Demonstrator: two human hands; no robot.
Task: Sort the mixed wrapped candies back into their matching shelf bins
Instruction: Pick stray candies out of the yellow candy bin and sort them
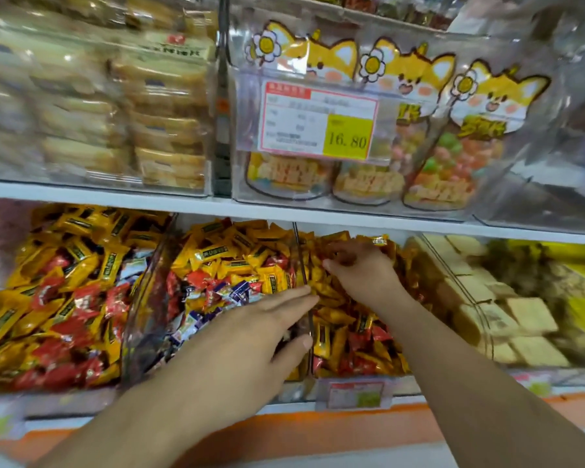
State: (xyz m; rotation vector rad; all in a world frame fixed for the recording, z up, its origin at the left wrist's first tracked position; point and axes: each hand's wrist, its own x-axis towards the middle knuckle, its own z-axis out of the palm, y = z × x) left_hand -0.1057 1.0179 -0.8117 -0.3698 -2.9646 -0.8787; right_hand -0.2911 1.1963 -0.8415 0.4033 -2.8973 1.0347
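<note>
Reaching over the lower shelf, the left hand [250,336] lies palm down with its fingers straight and close together, the fingertips at the clear divider [303,265] between the middle bin [149,298] and the bin to its right [352,332]; the thumb is spread toward the front edge of that divider. It holds nothing that can be seen, and whether the palm presses on the candies under it cannot be told. The right hand [362,268] is deeper in the right-hand bin, its fingers curled down into the gold wrapped candies [335,309]; the tips look drawn together as if pinching a wrapper, but blur keeps the grip from being certain. The middle bin holds a mix of yellow, red and purple-and-white wrapped candies [223,265], and the left bin [65,282] holds yellow and red ones. Further right sit pale square blocks [527,315]. On the shelf above stand clear fox-print bags [419,96] behind a price tag [321,123] reading 16.80, with stacked pastry packs [166,113] to their left.
</note>
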